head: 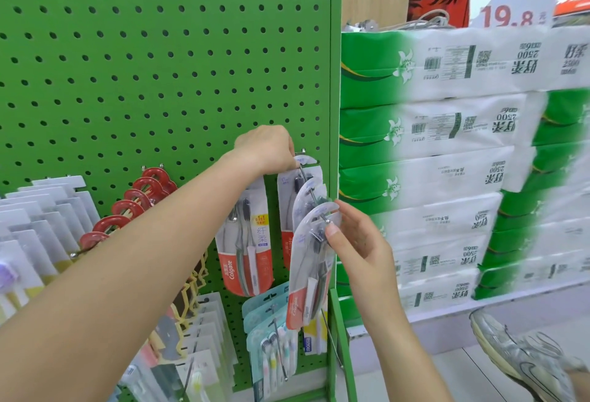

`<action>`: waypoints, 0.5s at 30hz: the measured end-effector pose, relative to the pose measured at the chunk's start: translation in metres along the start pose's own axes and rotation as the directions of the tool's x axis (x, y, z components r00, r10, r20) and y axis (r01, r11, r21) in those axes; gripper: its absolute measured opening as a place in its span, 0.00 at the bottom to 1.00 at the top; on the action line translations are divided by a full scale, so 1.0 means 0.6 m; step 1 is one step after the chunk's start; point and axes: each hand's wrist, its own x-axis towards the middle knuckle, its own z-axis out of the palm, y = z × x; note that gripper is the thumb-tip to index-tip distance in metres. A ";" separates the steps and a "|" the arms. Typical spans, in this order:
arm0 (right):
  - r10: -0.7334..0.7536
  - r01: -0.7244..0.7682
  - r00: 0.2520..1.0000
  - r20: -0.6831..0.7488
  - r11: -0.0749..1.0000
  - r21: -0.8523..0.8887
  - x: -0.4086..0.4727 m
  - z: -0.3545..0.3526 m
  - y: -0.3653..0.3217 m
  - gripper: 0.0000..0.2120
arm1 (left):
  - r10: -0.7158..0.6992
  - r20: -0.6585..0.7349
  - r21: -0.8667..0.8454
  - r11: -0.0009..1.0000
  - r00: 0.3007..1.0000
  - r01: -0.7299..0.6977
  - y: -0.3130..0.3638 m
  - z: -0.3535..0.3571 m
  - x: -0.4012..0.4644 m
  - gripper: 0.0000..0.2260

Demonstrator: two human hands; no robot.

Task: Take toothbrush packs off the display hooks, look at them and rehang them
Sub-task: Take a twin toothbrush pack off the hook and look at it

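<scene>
Head view, mid-task: left hand [268,149] pinched one toothbrush pack [245,242] at 12 o'clock, right hand [354,242] pinched front pack [311,261] at hook [314,199] tip, rehanging unfinished.

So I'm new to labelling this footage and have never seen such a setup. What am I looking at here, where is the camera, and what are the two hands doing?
There is no machine here: a person wears a wide-angle camera on the head, looking forward and down at their own arms. This single picture is that view. In front stands a green pegboard in a shop, with wire hooks carrying goods. The left hand reaches up and holds a Colgate toothbrush pack by its top, near the back of a hook. The right hand pinches the top of the front pack at the hook's tip, its fingers on the hanging tab. More packs hang behind it. To the right are stacked packs of tissue paper.
</scene>
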 end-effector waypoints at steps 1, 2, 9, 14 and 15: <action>0.002 -0.002 1.000 -0.002 1.000 -0.006 0.000 0.000 0.001 0.18 | 0.005 -0.017 0.017 1.000 1.000 -0.004 0.001 -0.002 -0.001 0.04; 0.002 -0.003 1.000 -0.002 1.000 -0.012 0.001 0.000 0.002 0.19 | 0.011 -0.036 0.028 1.000 0.999 -0.010 0.001 -0.004 -0.003 0.04; -0.009 0.009 1.000 -0.017 1.000 -0.006 -0.003 0.002 0.001 0.20 | 0.016 -0.182 0.123 0.992 0.983 0.007 0.012 -0.015 -0.038 0.11; -0.022 0.022 1.000 -0.023 1.000 0.007 -0.007 0.004 -0.009 0.21 | 0.004 -0.263 0.087 0.996 0.965 0.019 0.008 -0.027 -0.068 0.17; -0.024 0.024 0.999 -0.030 1.000 0.001 -0.008 0.003 -0.011 0.22 | -0.002 -0.276 0.069 0.997 0.961 0.022 0.005 -0.030 -0.074 0.18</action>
